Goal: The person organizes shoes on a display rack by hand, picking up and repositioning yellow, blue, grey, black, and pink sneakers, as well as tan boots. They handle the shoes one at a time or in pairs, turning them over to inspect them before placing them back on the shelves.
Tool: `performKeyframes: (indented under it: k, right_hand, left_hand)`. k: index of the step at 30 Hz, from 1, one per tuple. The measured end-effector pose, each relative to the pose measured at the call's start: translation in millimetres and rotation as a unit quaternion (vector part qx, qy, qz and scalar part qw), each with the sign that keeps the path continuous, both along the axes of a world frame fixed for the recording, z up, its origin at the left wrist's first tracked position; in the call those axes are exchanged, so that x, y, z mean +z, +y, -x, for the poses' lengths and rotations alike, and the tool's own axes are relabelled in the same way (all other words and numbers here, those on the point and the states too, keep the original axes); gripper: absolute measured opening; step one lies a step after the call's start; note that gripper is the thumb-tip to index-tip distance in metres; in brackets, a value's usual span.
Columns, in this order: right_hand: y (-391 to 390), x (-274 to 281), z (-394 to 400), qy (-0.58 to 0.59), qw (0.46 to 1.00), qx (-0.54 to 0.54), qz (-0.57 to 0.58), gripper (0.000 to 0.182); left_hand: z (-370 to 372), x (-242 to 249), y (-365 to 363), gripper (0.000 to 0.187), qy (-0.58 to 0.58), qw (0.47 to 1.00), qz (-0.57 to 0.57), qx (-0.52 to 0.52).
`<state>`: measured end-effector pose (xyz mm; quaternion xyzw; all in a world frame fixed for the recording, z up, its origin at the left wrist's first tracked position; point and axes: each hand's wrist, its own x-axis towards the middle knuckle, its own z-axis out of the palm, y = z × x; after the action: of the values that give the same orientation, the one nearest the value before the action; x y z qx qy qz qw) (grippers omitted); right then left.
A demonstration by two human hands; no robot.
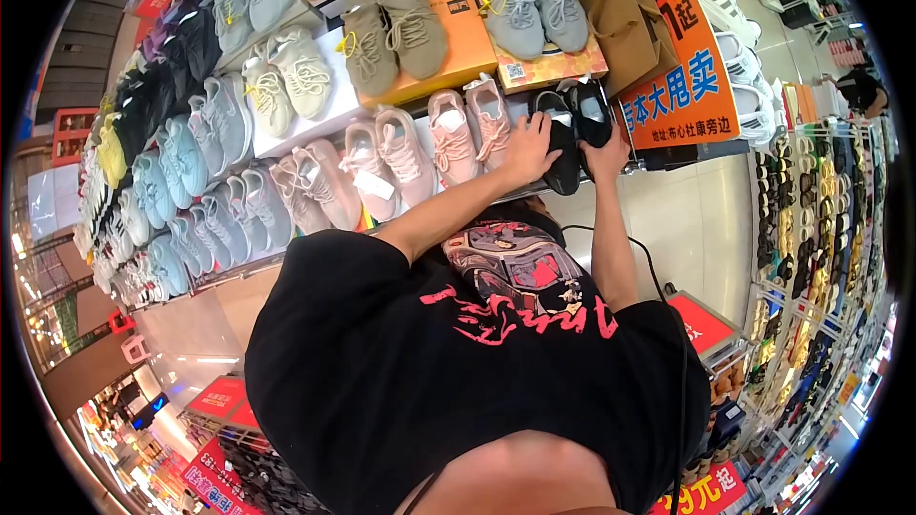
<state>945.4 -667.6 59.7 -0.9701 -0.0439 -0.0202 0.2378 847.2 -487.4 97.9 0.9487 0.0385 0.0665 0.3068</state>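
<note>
A pair of black sneakers stands at the right end of the front row on the display. My left hand (530, 149) grips the left black sneaker (565, 160) from its side, fingers over the upper. Around the outer side of the right black sneaker (593, 118) my right hand (608, 154) is closed, its fingers partly hidden. Both shoes sit close together, toes toward me, with pale stuffing or lining showing in their openings. Just left of my left hand is a pair of pink sneakers (452, 138).
Behind the front row, tan sneakers (412, 27) and grey sneakers (512, 0) stand on shoeboxes. A brown paper bag (625, 14) and an orange sign (682, 86) border the right end. Blue sneakers (181, 164) fill the left. A black cable (658, 277) hangs by my right arm.
</note>
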Motion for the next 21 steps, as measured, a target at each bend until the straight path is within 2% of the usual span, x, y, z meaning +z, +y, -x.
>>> performKeyframes:
  k: [5,10,16,18,20,21]
  right_hand:
    - [-2,12,-3,0.02,1.0,-0.004,-0.008,0.08]
    - [-3,6,-13,0.051,0.998,0.002,0.039,0.089]
    - [-3,1,-14,0.068,0.996,0.008,0.056,0.093]
    - [-1,-1,-11,0.102,0.995,-0.011,0.02,0.092]
    - [13,25,7,0.062,0.995,-0.013,-0.076,0.083]
    - [23,46,17,0.009,0.991,0.023,-0.129,0.076]
  left_hand:
    - [-4,5,1,0.068,0.017,1.0,-0.003,-0.008]
    - [-11,-7,-3,0.077,0.033,0.997,0.068,0.021]
    - [-13,-25,-1,0.077,0.006,0.998,0.067,0.009]
    - [-6,-24,0,0.078,0.011,0.996,0.086,0.032]
    - [5,-20,8,0.077,-0.078,0.981,0.179,-0.002]
    - [16,-5,17,0.074,-0.077,0.976,0.206,-0.004]
